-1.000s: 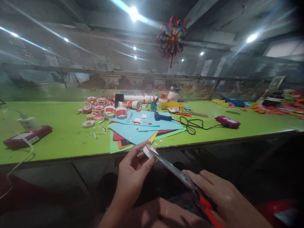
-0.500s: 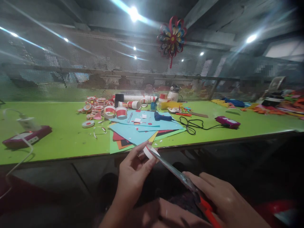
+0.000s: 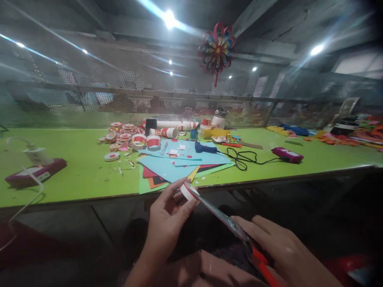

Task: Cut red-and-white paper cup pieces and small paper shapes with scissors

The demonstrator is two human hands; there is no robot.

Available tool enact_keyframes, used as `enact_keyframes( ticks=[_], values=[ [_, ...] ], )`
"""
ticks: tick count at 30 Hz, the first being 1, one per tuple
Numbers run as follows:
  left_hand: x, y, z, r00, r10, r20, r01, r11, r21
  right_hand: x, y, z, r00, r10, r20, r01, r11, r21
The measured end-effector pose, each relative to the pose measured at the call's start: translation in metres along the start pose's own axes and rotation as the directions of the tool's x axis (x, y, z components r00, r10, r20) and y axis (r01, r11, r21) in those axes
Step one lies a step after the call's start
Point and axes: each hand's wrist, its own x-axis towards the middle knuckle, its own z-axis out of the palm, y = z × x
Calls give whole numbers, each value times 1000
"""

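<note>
Below the table's front edge, my left hand (image 3: 170,215) pinches a small white paper cup piece (image 3: 189,192) with a red rim between thumb and fingers. My right hand (image 3: 275,247) is wrapped round the red handles of a pair of scissors (image 3: 220,215). The long metal blades point up and left, their tips at the rim of the cup piece. Whether the tips have cut into it, I cannot tell. Beyond my hands lies a stack of coloured paper (image 3: 167,169), light blue on top, with small white and red scraps on it.
On the green table (image 3: 89,175) stand cut paper cups (image 3: 153,142) beside a pile of red and white paper discs (image 3: 122,133). A blue glue gun (image 3: 206,148) is wired to a purple power strip (image 3: 287,154). A white flask (image 3: 220,118) stands behind. Another power strip (image 3: 36,173) lies left.
Both hands keep nearly the same pose. The cup piece seems turned very slightly at the scissor tips, and the view has shifted a little.
</note>
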Motion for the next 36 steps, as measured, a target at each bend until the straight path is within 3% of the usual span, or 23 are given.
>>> enact_keyframes(
  ticks=[10, 36],
  values=[
    [-1, 1, 2, 1000, -23, 21, 23, 1000, 1, 2, -3, -1, 997, 55, 61, -57, 998, 29],
    [-5, -1, 1, 996, 84, 19, -86, 989, 117, 3, -4, -5, 982, 83, 170, -96, 993, 72]
  ],
)
